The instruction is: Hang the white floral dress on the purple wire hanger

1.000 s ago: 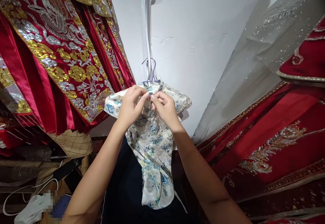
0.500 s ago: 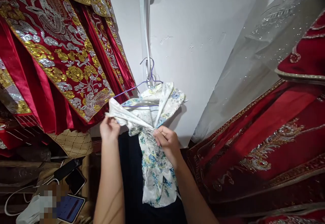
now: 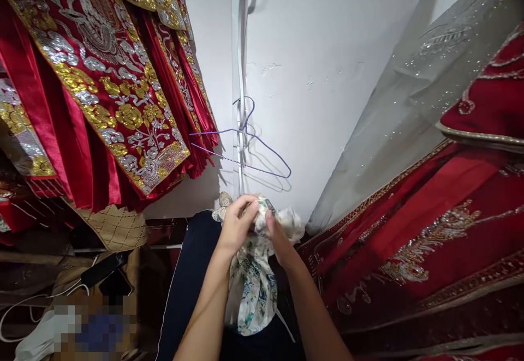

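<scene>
A white dress [image 3: 256,295] with blue, green and yellow flowers hangs bunched in front of my dark-trousered legs. My left hand [image 3: 237,222] grips its gathered top from the left, fingers curled over the cloth. On the other side my right hand [image 3: 279,235] pinches the same bunch, its thumb pointing up. The two hands are close together, and the folds hide some of their fingertips. Beyond them, a thin purple hanger [image 3: 266,145] hangs bare against a white strap [image 3: 242,66] by the wall.
Red costumes [image 3: 118,94] with gold and silver sequins hang at left. A sparkling sheer veil [image 3: 385,115] and beaded red garments [image 3: 429,208] hang at right. A wooden stool [image 3: 133,274] at lower left holds a black object [image 3: 102,268], a white cable [image 3: 28,301] and blurred items.
The dress has come off the purple hanger and down towards my lap. My left hand has moved right and down, meeting my right hand at the bunched cloth.
</scene>
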`<control>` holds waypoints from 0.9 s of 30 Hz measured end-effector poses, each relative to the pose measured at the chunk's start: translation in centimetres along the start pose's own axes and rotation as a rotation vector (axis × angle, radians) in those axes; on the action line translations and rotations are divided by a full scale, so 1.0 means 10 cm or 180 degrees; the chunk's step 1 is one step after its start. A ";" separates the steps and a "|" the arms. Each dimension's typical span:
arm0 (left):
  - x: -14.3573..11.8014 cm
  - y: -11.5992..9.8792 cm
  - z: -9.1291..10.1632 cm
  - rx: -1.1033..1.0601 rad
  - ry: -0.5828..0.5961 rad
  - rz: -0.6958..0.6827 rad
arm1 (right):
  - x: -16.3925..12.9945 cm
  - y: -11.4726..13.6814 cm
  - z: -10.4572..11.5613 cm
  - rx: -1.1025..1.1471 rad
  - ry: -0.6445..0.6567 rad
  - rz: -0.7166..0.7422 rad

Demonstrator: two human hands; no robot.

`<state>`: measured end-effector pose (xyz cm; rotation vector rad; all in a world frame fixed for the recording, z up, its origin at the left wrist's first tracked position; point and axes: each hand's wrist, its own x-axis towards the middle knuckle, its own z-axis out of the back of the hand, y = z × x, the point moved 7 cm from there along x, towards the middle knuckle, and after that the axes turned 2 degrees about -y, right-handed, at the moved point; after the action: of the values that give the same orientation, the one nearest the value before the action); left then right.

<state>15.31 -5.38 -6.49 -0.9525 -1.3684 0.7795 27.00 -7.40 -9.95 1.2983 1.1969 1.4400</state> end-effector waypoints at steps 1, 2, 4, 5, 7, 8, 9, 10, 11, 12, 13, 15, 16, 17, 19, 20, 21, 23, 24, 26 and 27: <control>0.02 -0.09 -0.05 0.0290 0.0100 -0.0157 | 0.02 0.06 -0.04 0.0135 0.0127 0.0013; 0.04 -0.16 -0.05 0.0508 0.0131 -0.0283 | 0.04 0.12 -0.06 0.0271 0.0181 0.0048; 0.09 -0.18 -0.01 0.0652 0.0250 -0.0314 | 0.12 0.21 -0.04 0.0514 0.0228 -0.0055; 0.12 -0.14 0.02 0.0585 0.0420 -0.0210 | 0.17 0.25 -0.03 0.0645 0.0262 -0.0191; 0.15 -0.01 0.07 0.0333 0.0878 0.0092 | 0.28 0.32 0.04 0.0900 0.0304 -0.0448; 0.14 0.05 0.09 0.0245 0.1079 0.0220 | 0.33 0.36 0.07 0.1010 0.0369 -0.0545; 0.13 0.11 0.11 0.0222 0.1263 0.0305 | 0.38 0.41 0.10 0.1110 0.0476 -0.0626; 0.10 0.15 0.11 0.0257 0.1458 0.0349 | 0.42 0.45 0.11 0.1188 0.0611 -0.0699; 0.07 0.18 0.09 0.0329 0.1672 0.0362 | 0.44 0.50 0.12 0.1239 0.0755 -0.0762; 0.02 0.19 0.05 0.0425 0.1875 0.0336 | 0.45 0.54 0.11 0.1271 0.0927 -0.0818; -0.02 0.19 0.02 0.0520 0.2012 0.0270 | 0.44 0.58 0.09 0.1263 0.1132 -0.0861; -0.06 0.16 -0.04 0.0604 0.1990 0.0076 | 0.39 0.66 0.04 0.1040 0.1554 -0.0864; -0.06 0.13 -0.05 0.0553 0.1890 0.0001 | 0.37 0.71 0.03 0.0817 0.1728 -0.0804; -0.06 0.12 -0.07 0.0474 0.1834 -0.0019 | 0.36 0.77 0.03 0.0547 0.1847 -0.0706; -0.07 0.13 -0.09 0.0415 0.1981 0.0113 | 0.42 0.91 0.14 -0.0017 0.1829 -0.0385; -0.07 0.15 -0.08 0.0517 0.2094 0.0204 | 0.49 0.99 0.23 -0.0252 0.1690 -0.0200; -0.06 0.17 -0.04 0.0707 0.2180 0.0277 | 0.57 1.07 0.35 -0.0444 0.1476 -0.0017; -0.01 0.15 0.08 0.1133 0.2216 0.0330 | 0.74 1.21 0.61 -0.0731 0.0930 0.0352; 0.02 0.11 0.15 0.1247 0.2180 0.0290 | 0.81 1.26 0.73 -0.0830 0.0667 0.0538; 0.07 -0.01 0.27 0.1206 0.2103 0.0140 | 0.92 1.28 0.87 -0.0892 0.0337 0.0856; 0.09 -0.08 0.33 0.1067 0.2013 0.0100 | 0.97 1.24 0.89 -0.0848 0.0280 0.0944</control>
<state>12.05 -4.55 -5.47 -0.8536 -0.6514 0.6288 34.89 0.67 4.21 1.2727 0.8542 1.8179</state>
